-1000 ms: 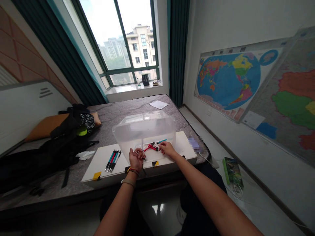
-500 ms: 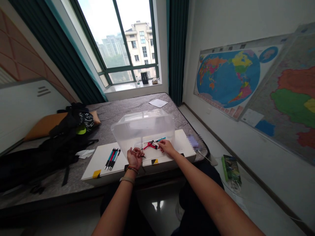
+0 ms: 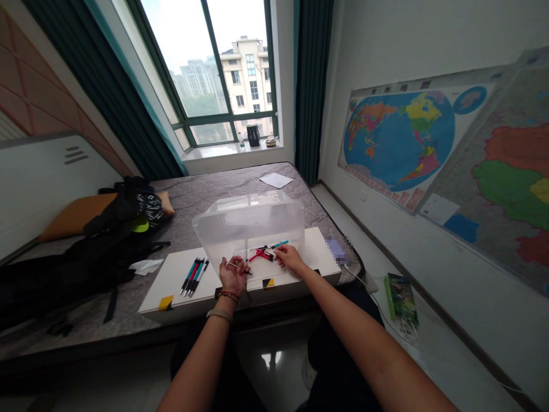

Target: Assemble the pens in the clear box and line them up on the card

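Observation:
My left hand [image 3: 234, 278] is turned palm up with its fingers curled round a slim pen, whose dark end [image 3: 249, 273] sticks out to the right. My right hand [image 3: 292, 259] reaches in at the mouth of a clear plastic bin [image 3: 257, 220] lying on its side. Its fingertips are pinched together by the pens; whatever is between them is hidden. Beside those fingertips lie crossed red pens [image 3: 257, 255] and a teal pen [image 3: 281, 244]. To the left, several pens [image 3: 194, 277] lie side by side on a flat white box [image 3: 160, 286].
The white box rests on a grey mattress [image 3: 206, 183]. Black bags [image 3: 81, 263] and a tissue [image 3: 146, 266] lie at the left. A blurred purple device [image 3: 337, 250] with a cable is at the right; a green box [image 3: 401, 298] stands lower down.
The view has shifted slightly. Both hands keep nearly the same places, and the pens look unmoved.

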`<state>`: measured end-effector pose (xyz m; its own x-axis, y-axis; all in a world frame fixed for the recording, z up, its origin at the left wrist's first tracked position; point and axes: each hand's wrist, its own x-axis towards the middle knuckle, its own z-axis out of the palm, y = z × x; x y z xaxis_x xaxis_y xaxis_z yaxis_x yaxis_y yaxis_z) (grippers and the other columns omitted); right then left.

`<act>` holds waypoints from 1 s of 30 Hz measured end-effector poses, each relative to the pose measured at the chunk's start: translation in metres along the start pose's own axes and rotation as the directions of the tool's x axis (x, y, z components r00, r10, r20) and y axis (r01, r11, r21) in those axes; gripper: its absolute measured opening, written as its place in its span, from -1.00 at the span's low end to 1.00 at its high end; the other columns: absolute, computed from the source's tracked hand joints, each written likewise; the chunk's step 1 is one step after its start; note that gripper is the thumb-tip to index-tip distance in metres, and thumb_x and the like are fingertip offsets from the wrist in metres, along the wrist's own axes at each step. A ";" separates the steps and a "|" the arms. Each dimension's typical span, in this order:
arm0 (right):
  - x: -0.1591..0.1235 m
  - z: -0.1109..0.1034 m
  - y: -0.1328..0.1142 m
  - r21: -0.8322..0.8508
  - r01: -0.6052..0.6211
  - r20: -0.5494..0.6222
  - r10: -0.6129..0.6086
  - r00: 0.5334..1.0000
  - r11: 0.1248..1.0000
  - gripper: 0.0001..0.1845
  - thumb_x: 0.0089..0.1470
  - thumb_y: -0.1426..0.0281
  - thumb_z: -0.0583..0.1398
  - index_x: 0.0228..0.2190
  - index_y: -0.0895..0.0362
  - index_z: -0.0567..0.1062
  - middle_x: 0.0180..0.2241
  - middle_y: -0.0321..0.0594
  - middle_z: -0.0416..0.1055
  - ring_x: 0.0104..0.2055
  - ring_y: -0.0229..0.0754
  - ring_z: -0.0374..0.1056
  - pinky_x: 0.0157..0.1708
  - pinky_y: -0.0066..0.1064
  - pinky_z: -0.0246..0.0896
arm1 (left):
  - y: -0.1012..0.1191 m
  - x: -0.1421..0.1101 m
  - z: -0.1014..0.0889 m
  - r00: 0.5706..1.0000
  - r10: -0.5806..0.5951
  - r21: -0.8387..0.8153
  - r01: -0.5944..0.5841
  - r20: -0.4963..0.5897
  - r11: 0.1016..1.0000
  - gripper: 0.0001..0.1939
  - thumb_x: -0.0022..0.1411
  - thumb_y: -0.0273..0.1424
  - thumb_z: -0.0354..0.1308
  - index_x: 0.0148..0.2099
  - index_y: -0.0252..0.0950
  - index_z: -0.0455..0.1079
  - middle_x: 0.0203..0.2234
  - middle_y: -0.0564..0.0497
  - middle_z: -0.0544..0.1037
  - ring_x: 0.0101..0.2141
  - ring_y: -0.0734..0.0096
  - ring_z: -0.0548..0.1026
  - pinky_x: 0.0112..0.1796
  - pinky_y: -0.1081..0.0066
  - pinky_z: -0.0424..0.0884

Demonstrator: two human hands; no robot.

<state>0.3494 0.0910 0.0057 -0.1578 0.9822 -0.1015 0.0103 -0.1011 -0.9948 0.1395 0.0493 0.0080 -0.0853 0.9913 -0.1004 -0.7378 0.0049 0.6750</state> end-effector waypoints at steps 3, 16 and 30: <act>-0.001 0.000 0.001 -0.016 -0.002 -0.004 0.002 1.000 1.000 -0.87 0.05 0.34 0.19 -0.43 0.16 0.39 -0.58 -0.34 0.41 -0.66 -0.38 0.23 -0.67 -0.59 0.18 | -0.001 0.000 0.001 1.000 0.003 0.000 -0.003 -0.011 1.000 -0.47 0.18 0.07 -0.05 -0.46 -0.29 0.38 -0.76 0.15 0.09 -0.66 0.49 0.18 -0.53 0.42 0.19; 0.021 0.020 -0.021 -0.716 0.131 0.036 -0.151 0.988 0.685 -0.73 -0.01 0.37 0.28 -0.20 0.14 0.52 -0.30 -0.20 0.44 -0.28 -0.22 0.35 -0.23 -0.44 0.19 | -0.004 0.003 -0.001 1.000 0.027 -0.014 -0.027 -0.014 1.000 -0.51 0.21 0.01 -0.06 -0.47 -0.30 0.36 -0.79 0.15 0.08 -0.68 0.49 0.17 -0.55 0.43 0.20; 0.039 0.031 -0.036 -0.854 0.274 0.240 -0.133 0.962 0.441 -0.80 0.08 0.29 0.24 -0.33 0.15 0.61 -0.24 -0.03 0.49 -0.22 -0.11 0.38 -0.24 -0.42 0.17 | -0.001 0.000 0.008 0.997 0.027 0.012 -0.026 -0.076 1.000 -0.52 0.14 0.05 0.11 -0.45 -0.30 0.33 -0.78 0.22 0.04 -0.70 0.58 0.13 -0.59 0.50 0.19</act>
<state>0.3126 0.1285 0.0380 -0.3899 0.9201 0.0361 0.8050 0.3596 -0.4718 0.1453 0.0507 0.0131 -0.1563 0.9781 -0.1376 -0.7274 -0.0198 0.6859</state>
